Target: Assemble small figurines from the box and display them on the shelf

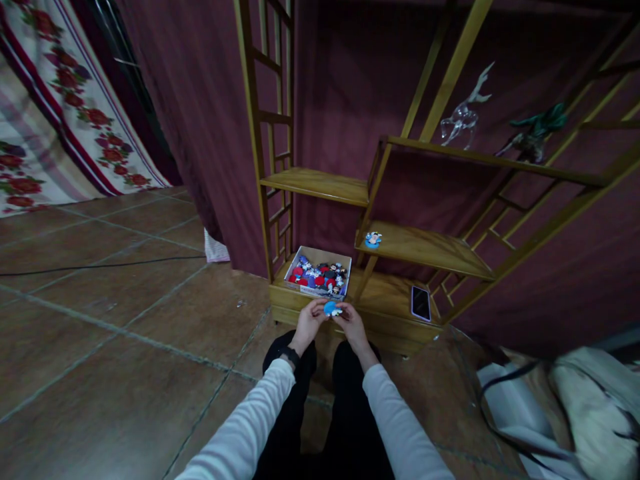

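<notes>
Between my fingertips is a small figurine (332, 309) with a blue base, its white part toward the right. My left hand (311, 321) pinches it from the left, and my right hand (351, 325) grips its other side. Just beyond my hands, an open cardboard box (326, 255) holds several small figures (320, 276) in red, white, purple and black. Another figurine (373, 240) on a blue base stands at the left front corner of the middle shelf (430, 249). Its fine details are too small to make out.
A phone (421, 303) lies on the lower shelf at the right. On the upper shelf stand a clear deer ornament (463, 117) and a dark green sculpture (537, 131). Bags (590, 393) rest on the floor at right; a black cable (100, 265) crosses the tiles at left.
</notes>
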Demonstrator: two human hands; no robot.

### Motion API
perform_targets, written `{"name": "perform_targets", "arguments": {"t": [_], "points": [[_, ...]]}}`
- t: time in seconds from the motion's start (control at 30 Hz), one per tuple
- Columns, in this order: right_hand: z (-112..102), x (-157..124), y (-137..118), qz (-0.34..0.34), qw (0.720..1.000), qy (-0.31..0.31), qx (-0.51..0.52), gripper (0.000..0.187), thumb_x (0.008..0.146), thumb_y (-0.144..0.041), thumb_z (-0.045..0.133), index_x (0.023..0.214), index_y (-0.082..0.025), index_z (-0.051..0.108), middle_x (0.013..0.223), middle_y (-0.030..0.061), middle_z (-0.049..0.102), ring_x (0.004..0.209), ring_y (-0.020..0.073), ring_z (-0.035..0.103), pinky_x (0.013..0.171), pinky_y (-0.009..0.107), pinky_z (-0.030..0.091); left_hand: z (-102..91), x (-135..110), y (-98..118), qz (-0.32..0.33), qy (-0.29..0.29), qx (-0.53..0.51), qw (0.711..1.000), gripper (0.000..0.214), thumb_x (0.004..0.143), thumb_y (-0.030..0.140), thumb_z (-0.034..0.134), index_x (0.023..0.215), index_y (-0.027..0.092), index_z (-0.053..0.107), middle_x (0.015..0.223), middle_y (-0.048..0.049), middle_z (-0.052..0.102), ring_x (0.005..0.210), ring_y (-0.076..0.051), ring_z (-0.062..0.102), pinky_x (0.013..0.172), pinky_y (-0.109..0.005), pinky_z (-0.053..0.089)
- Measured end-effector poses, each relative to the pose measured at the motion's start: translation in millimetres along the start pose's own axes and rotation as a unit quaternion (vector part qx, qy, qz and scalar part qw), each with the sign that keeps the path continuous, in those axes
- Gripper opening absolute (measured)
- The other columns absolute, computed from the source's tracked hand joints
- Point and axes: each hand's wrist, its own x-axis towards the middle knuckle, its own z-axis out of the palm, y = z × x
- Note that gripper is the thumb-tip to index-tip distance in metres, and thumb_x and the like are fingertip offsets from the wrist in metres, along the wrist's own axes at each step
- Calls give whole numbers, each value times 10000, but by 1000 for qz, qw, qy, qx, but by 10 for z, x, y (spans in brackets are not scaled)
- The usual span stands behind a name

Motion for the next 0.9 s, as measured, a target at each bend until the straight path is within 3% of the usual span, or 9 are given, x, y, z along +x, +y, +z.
{"name": "perform_targets", "arguments": {"t": [0.17, 0.33, 0.57, 0.7, 0.9], "points": [[-1, 19, 44, 0, 1000, -4, -6, 301, 601, -286, 695, 880, -214, 608, 877, 1, 651, 820, 168, 598, 802, 307, 456, -58, 37, -57, 4, -13, -14, 1000, 371, 522, 105, 758, 879, 128, 658, 814, -55, 694, 725, -137, 626, 714, -242, 486], [-2, 26, 47, 1, 1000, 7, -20, 304, 616, -324, 696, 885, -207, 615, 887, 13, 658, 848, 177, 604, 824, 319, 456, -99, 46, -63, -53, -26, -55, 997, 394, 584, 216, 768, 952, 122, 664, 904, -85, 699, 806, -158, 640, 753, -274, 503], [16, 70, 118, 37, 999, 7, -10, 309, 623, -380, 700, 858, -197, 616, 850, 15, 675, 803, 168, 614, 742, 293, 491, -135, 116, -110, -105, 6, -73, 992, 378, 592, 234, 782, 934, 111, 675, 843, -87, 703, 673, -130, 640, 657, -254, 522], [10, 96, 189, 72, 997, 8, 15, 309, 606, -389, 715, 831, -203, 613, 826, 9, 673, 734, 159, 615, 613, 256, 502, -138, 138, -160, -120, 16, -69, 990, 273, 615, 214, 767, 854, 105, 694, 802, -82, 701, 641, -123, 633, 656, -256, 526], [4, 102, 211, 104, 994, 14, 24, 332, 541, -403, 754, 769, -204, 617, 749, -2, 666, 674, 161, 610, 578, 273, 515, -122, 141, -188, -142, 34, -59, 988, 130, 634, 150, 746, 743, 101, 698, 688, -65, 686, 577, -117, 619, 637, -253, 532]]}}
